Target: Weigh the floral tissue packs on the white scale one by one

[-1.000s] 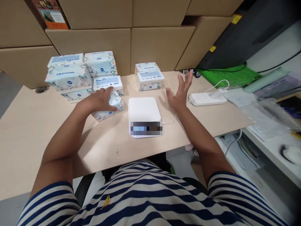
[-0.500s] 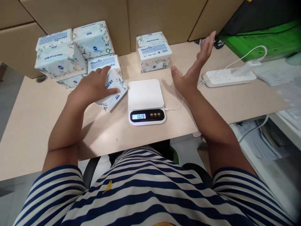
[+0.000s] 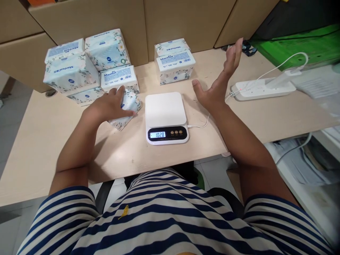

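My left hand is wrapped over the near tissue pack, white with a leafy print, its fingers on top and its thumb at the right side. The hand covers part of that pack, which lies askew in front of the left group of tissue packs. To the right of it a white digital scale has a bare plate and a lit display reading -1028, any decimal point unclear. My right hand is raised beyond the scale's right side, fingers stretched up, thumb apart, holding nothing.
Two tissue packs stand behind the scale, near a wall of cardboard boxes. A white power strip lies at the right, with cables. A green board is behind it. The wooden table ends close to my body.
The view shifted and drew nearer to the table. Under my left hand the near pack turned and tilted, then settled lower. My right hand stayed raised, its fingers straightening upward.
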The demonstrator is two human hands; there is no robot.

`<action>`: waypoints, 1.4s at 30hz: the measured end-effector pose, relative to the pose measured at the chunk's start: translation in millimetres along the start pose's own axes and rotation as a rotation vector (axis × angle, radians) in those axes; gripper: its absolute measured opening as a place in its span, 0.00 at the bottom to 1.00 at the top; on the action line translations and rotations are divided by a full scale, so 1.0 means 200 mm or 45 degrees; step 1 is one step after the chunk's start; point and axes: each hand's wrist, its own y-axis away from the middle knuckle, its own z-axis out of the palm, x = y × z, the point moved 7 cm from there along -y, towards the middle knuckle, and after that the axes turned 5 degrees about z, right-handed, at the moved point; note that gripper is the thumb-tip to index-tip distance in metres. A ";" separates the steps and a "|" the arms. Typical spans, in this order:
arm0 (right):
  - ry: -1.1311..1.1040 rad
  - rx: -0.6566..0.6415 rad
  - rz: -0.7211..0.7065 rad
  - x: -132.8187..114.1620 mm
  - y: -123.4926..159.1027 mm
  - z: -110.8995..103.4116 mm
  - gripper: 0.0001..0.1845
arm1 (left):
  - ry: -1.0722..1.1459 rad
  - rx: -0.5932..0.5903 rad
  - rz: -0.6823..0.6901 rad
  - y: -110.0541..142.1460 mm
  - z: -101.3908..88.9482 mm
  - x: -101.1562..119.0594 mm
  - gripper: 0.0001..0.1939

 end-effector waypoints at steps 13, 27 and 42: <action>-0.125 -0.096 0.069 -0.09 -0.03 -0.02 0.57 | -0.084 0.341 -0.053 0.20 -0.30 0.08 0.49; 0.099 -0.141 0.199 0.01 0.01 0.09 0.57 | 0.038 0.030 0.885 -0.17 -0.18 0.76 0.54; -0.352 -0.291 0.314 -0.07 0.12 0.18 0.38 | 1.157 0.790 0.172 -0.06 0.34 0.04 0.53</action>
